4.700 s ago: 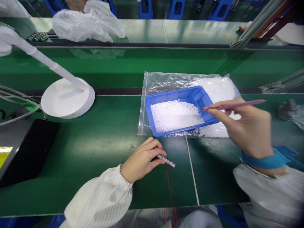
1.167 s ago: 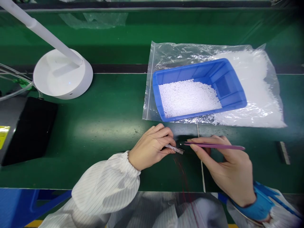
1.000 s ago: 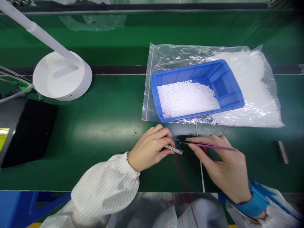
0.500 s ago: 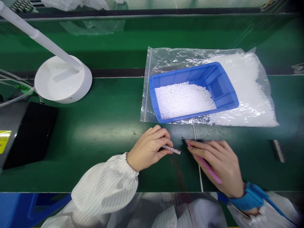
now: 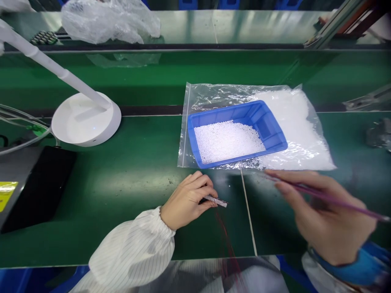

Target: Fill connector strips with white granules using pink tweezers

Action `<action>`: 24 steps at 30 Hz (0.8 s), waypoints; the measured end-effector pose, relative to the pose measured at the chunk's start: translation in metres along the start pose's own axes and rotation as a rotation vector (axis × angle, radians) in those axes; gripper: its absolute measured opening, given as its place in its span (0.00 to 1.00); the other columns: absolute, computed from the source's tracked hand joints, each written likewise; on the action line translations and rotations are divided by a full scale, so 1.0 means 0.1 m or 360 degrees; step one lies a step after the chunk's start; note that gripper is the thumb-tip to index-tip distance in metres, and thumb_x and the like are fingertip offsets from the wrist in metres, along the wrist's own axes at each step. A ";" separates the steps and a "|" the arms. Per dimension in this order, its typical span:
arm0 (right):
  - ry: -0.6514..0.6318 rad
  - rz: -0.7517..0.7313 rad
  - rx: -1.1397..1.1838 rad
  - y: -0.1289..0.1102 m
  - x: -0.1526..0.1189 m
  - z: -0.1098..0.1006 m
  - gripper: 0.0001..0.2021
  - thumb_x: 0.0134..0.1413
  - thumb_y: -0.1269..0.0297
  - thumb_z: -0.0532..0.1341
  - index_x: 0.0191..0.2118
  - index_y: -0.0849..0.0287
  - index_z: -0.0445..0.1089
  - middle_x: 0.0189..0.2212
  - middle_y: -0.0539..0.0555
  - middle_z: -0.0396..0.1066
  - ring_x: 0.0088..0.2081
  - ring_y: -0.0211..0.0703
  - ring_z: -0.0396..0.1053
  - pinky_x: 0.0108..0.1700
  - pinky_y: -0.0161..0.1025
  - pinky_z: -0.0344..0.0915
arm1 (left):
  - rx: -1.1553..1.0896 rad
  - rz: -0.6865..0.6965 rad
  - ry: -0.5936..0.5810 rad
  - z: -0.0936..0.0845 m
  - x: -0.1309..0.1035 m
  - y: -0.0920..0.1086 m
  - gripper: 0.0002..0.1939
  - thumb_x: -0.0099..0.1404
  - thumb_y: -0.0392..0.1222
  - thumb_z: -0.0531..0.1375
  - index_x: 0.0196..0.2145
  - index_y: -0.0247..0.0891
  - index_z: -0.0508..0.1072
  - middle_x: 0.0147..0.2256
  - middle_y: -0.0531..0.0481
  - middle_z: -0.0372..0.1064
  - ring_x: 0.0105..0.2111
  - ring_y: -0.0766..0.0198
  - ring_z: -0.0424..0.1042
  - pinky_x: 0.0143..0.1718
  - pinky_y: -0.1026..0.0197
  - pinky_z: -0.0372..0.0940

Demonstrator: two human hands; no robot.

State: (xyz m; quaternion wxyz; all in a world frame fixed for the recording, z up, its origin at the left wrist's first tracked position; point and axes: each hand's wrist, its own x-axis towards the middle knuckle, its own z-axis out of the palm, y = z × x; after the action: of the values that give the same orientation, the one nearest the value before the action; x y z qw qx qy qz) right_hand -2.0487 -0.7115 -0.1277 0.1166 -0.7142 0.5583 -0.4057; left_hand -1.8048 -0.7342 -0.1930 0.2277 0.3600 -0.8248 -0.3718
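Pinched in the fingers of my left hand (image 5: pixel 190 199) is a small light-coloured strip (image 5: pixel 219 201), its free end pointing right. Thin red wires (image 5: pixel 226 234) hang from near the strip over the table's front edge. My right hand (image 5: pixel 326 211), blurred by motion, holds a pink pen-like tool (image 5: pixel 332 198) that lies across the palm, its tip near the plastic bag's lower edge. A blue wristband (image 5: pixel 357 266) circles the right wrist. Behind the hands, a blue bin (image 5: pixel 276 136) with white beads (image 5: pixel 229 140) sits on the bag.
The clear bag (image 5: pixel 308 142) holds more white beads at its right part. A white lamp base (image 5: pixel 87 122) and a black box (image 5: pixel 39 187) stand at the left. Crumpled plastic (image 5: pixel 110 20) lies on the back ledge. A grey object (image 5: pixel 378 134) is at the far right.
My right hand has moved right and away from the strip, and the pink tool in it has turned to lie flatter. My left hand still holds the strip. The camera view has tilted up.
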 end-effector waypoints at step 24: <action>-0.0274 -0.0378 -0.0548 0.68 0.81 0.26 0.12 0.60 0.54 0.60 0.32 0.53 0.76 0.30 0.51 0.77 0.27 0.43 0.69 0.30 0.45 0.61 | -0.0059 -0.0004 -0.0037 0.00 0.01 -0.02 0.06 0.63 0.34 0.64 0.38 0.40 0.77 0.35 0.51 0.67 0.36 0.63 0.62 0.38 0.60 0.61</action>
State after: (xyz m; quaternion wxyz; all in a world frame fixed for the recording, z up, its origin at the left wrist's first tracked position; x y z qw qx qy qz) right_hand -2.0741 -0.8145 -0.1499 -0.0082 -0.8163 0.5192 -0.2529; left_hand -1.8044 -0.7360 -0.1940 0.2244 0.3524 -0.8199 -0.3915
